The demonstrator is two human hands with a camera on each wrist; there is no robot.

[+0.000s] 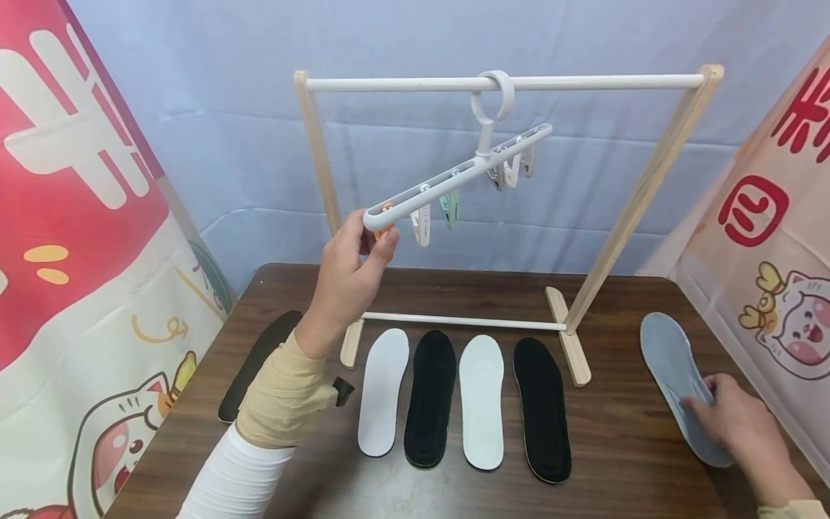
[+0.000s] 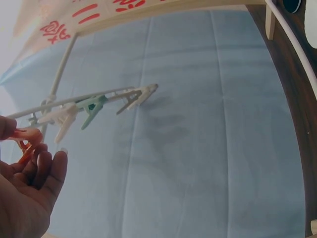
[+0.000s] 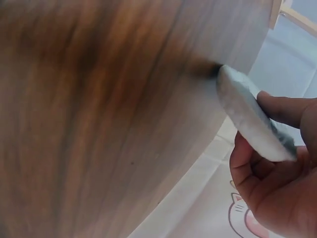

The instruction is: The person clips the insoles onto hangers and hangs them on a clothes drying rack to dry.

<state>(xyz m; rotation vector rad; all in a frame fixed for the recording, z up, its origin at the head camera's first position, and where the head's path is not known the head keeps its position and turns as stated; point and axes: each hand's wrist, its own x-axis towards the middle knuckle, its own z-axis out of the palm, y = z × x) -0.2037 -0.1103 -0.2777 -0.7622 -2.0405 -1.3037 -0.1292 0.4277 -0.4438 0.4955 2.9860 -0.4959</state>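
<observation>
My left hand (image 1: 353,263) pinches an orange clothespin (image 2: 30,139) at the near end of a white clip hanger (image 1: 480,164). The hanger hooks over the rack's top bar and slants away from me. White, green and grey clothespins (image 1: 449,209) hang along it. Over at the right, my right hand (image 1: 739,418) grips a grey insole (image 1: 671,360) by its side, thumb on top and fingers beneath. In the right wrist view the pale edge of that insole (image 3: 247,114) shows between thumb and fingers, tilted above the table.
Two white insoles (image 1: 382,393) and two black insoles (image 1: 430,400) lie in a row before the wooden rack (image 1: 622,216). Another dark insole (image 1: 259,360) lies at the left, partly behind my left forearm. Printed cloths (image 1: 778,238) flank the brown table (image 1: 622,447).
</observation>
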